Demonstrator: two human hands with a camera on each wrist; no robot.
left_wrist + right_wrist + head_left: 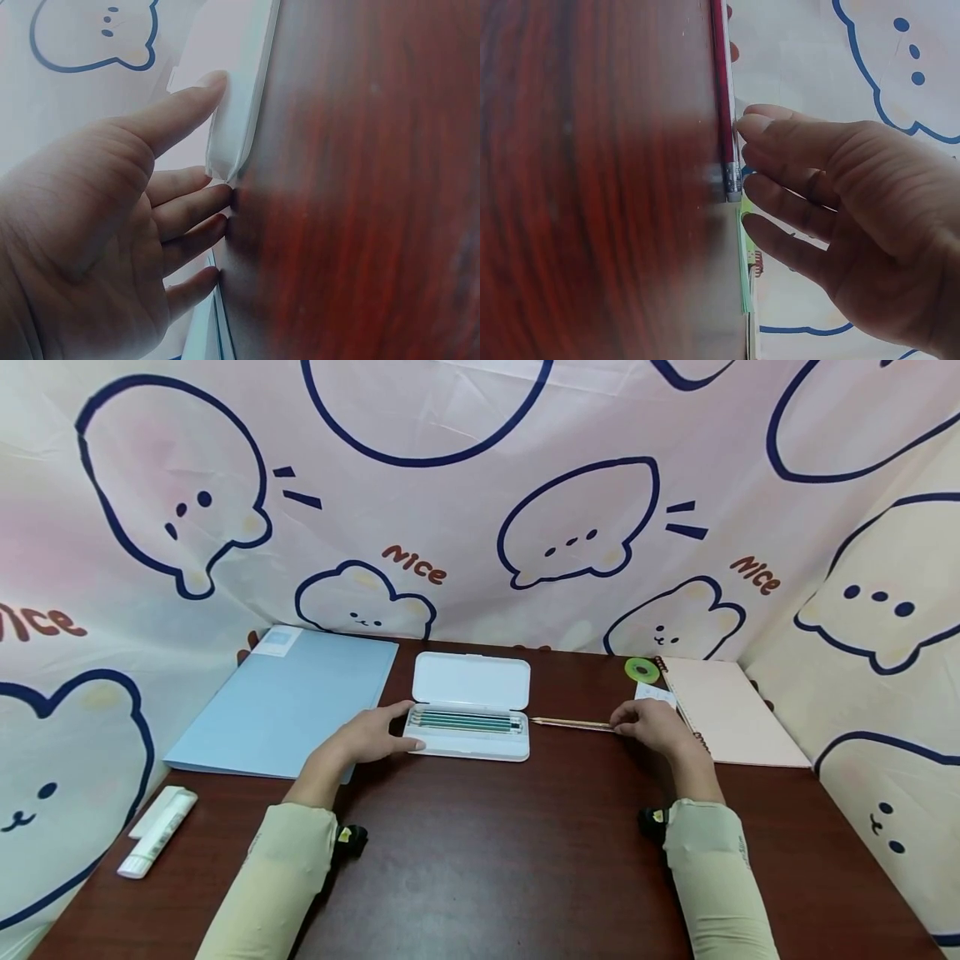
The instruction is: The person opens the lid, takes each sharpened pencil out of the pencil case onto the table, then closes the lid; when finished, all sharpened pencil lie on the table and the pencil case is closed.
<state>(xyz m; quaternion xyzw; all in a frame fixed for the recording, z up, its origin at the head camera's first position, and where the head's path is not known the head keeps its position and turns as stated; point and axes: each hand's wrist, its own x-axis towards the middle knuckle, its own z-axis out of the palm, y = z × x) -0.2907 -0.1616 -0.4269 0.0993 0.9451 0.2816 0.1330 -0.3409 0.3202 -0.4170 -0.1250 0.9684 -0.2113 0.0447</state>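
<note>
An open white pencil case (468, 743) lies on the table with its lid tilted back. Several green pencils (465, 721) lie side by side in its rear compartment. My left hand (372, 732) holds the case's left end, thumb at the front corner and index finger at the back. In the left wrist view, the thumb rests on the white case (240, 112). Right of the case, pencils (570, 723) lie on the table. My right hand (651, 724) pinches at their right end. The right wrist view shows a red pencil (723, 90) with a metal ferrule and eraser beside the thumb.
A blue folder (300, 702) lies left of the case, partly under the left arm. A spiral notebook (738, 710), a green tape roll (642, 670) and a small pale paper pad (655, 694) lie at right. A white eraser-like block (157, 832) lies at the left edge.
</note>
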